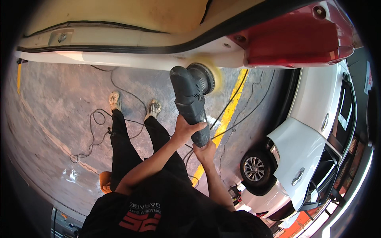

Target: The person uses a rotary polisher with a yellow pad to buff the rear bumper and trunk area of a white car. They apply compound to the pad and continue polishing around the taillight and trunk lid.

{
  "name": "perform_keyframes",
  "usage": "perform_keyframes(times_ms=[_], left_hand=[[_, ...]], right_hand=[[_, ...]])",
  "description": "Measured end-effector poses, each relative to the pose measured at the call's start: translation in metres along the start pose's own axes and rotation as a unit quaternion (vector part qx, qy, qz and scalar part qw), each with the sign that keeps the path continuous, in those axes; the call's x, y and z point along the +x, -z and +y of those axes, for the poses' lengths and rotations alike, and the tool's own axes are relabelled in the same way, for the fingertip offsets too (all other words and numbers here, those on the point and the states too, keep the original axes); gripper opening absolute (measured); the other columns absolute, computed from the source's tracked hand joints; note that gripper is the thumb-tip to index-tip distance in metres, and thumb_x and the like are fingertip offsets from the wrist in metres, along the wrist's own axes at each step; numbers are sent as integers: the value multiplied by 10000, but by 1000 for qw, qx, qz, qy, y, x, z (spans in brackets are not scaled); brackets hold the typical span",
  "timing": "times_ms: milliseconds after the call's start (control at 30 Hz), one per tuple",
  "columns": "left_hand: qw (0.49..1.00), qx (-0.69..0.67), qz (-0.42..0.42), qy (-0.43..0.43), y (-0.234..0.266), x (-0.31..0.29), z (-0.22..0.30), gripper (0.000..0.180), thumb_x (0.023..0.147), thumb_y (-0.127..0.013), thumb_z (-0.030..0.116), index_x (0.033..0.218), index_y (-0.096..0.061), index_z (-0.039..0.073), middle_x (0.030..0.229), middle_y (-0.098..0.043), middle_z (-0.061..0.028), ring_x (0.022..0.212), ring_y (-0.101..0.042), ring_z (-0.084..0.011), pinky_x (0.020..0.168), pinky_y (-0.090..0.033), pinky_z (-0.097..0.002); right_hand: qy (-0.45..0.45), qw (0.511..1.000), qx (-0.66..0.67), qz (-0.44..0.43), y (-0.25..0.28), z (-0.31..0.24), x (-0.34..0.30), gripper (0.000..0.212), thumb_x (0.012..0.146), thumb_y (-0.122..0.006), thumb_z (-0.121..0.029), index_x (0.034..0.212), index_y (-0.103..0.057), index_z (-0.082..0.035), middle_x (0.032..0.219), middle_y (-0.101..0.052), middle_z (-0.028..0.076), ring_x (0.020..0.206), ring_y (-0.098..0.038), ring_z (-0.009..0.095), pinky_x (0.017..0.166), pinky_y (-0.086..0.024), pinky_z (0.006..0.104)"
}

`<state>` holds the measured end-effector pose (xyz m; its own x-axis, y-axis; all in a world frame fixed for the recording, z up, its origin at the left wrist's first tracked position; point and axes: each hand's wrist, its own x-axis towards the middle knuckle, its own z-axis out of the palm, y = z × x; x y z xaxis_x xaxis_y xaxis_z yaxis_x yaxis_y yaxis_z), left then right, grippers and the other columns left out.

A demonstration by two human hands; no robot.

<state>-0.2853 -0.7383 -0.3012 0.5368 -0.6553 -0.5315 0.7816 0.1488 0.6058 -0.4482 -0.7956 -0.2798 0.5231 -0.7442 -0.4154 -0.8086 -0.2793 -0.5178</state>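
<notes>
A black power polisher [189, 101] is held out in front of me, its head up against the white rear edge of a car body [151, 58]. Its round yellow pad [217, 79] is smeared by motion, next to the red tail light [295, 39]. My left hand [185, 130] is wrapped round the polisher's handle, thumb lying across the top. Closed on the rear end of the same handle is my right hand [205, 152]; part of its fingers is hidden under the tool.
Black cables [113, 81] loop over the grey floor around my feet. A yellow floor stripe [228, 115] runs beneath the tool. On the right stands a white car [297, 158] with a door open. An orange object [105, 181] is by my left leg.
</notes>
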Motion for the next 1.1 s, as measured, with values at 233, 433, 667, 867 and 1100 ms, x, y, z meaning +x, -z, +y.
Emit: perform_keyframes(times_ms=[233, 433, 667, 867, 1100], left_hand=[[996, 34, -20, -75, -29, -5, 20, 646, 778, -927, 256, 1298, -624, 20, 1132, -684, -63, 1061, -660, -169, 962, -529, -358], [998, 19, 33, -52, -9, 14, 0, 492, 798, -901, 177, 1187, -634, 41, 1062, -677, -39, 982, -661, -133, 886, -547, -339], [972, 30, 216, -84, 33, 24, -18, 463, 778, -895, 107, 1141, -617, 37, 983, -665, -30, 863, -654, -138, 800, -545, -317], [916, 125, 364, -115, 85, 44, -2, 697, 765, -914, 119, 1295, -483, -21, 1077, -647, -115, 927, -651, -209, 849, -543, -357], [899, 199, 348, -177, 71, 49, 0, 775, 792, -948, 207, 1330, -441, -26, 1111, -629, -131, 941, -643, -199, 853, -540, -346]], right_hand=[[49, 997, 59, 32, 15, -2, 15, 312, 775, -792, -180, 979, -701, 37, 841, -732, 273, 851, -751, 451, 707, -583, 461], [29, 998, 12, -49, 10, 8, 41, 334, 744, -791, -192, 964, -705, 44, 839, -730, 277, 861, -741, 468, 730, -578, 469], [-62, 960, 105, -253, -42, 24, 58, 371, 687, -779, -155, 980, -704, 59, 840, -729, 157, 805, -716, 244, 768, -560, 408], [-40, 911, 133, -388, -89, -21, 95, 346, 684, -781, -124, 970, -695, 52, 824, -711, 107, 772, -669, 217, 743, -540, 389], [-70, 897, 152, -410, -83, -12, 104, 291, 678, -783, -90, 928, -699, 35, 794, -682, 55, 736, -633, 167, 675, -519, 355]])
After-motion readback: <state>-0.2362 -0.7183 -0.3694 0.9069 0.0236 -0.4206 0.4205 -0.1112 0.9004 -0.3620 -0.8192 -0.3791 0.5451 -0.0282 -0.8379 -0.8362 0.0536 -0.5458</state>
